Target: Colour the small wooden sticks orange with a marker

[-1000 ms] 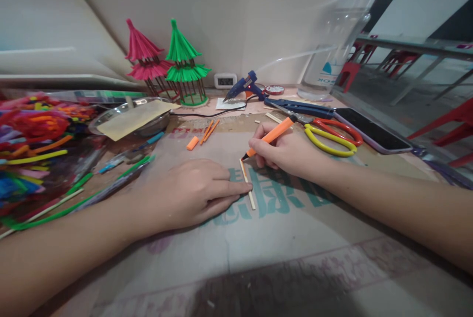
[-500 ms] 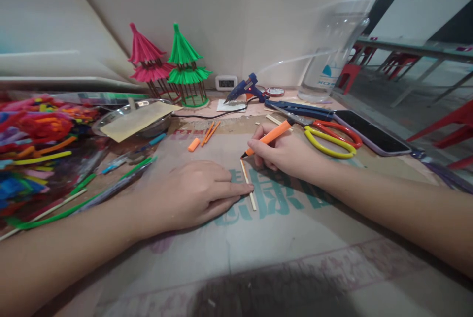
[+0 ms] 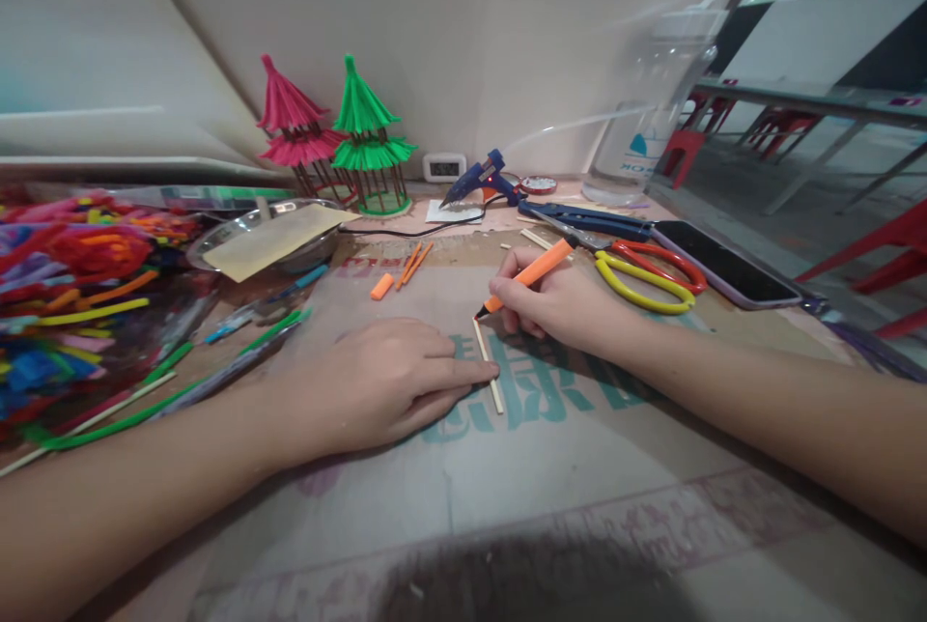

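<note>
My right hand (image 3: 554, 298) is closed around an orange highlighter (image 3: 536, 267), whose dark tip touches the far end of a thin pale wooden stick (image 3: 482, 342). Lying flat on the work surface, my left hand (image 3: 395, 371) has its index finger stretched out across the stick, pressing it down. The stick's upward face looks pale. Beyond the hands lie an orange cap (image 3: 381, 287) and a few orange-coloured sticks (image 3: 414, 265).
Pipe cleaners (image 3: 72, 284) are heaped at left beside a metal bowl (image 3: 210, 255). Red and green pagoda models (image 3: 373, 154), a glue gun (image 3: 474, 180) and a small digital clock (image 3: 444, 167) stand behind. At right are scissors (image 3: 644, 284), a phone (image 3: 731, 265) and a clear jug (image 3: 627, 158).
The stick's far half showed orange on its upward face before; now that face looks pale. The highlighter tip stays at the far end. The view has shifted slightly.
</note>
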`<state>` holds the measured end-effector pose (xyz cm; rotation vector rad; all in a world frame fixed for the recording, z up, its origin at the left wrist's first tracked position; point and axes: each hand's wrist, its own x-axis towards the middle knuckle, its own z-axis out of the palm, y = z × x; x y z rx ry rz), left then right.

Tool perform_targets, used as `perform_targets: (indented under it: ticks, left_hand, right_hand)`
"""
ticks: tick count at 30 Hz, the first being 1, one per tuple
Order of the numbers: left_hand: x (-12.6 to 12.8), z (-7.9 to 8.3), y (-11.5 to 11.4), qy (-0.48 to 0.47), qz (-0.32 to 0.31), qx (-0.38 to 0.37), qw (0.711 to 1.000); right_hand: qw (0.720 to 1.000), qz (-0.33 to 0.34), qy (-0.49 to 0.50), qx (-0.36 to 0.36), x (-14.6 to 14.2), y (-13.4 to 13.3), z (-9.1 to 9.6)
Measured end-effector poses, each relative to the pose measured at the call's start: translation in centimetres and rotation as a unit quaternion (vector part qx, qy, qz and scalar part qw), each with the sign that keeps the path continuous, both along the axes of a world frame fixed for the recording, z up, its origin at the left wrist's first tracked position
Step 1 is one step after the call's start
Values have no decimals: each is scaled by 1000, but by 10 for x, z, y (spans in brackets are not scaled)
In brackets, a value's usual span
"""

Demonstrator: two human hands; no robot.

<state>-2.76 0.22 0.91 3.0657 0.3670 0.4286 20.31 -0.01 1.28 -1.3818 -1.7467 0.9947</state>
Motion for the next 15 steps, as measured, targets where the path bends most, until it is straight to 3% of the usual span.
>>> perform_targets:
  ticks: [15]
  left_hand:
    - [-1,-1,0,2,2,-13,1000]
  right_hand:
    - [1000,-5,9,-9,0,-1,-2]
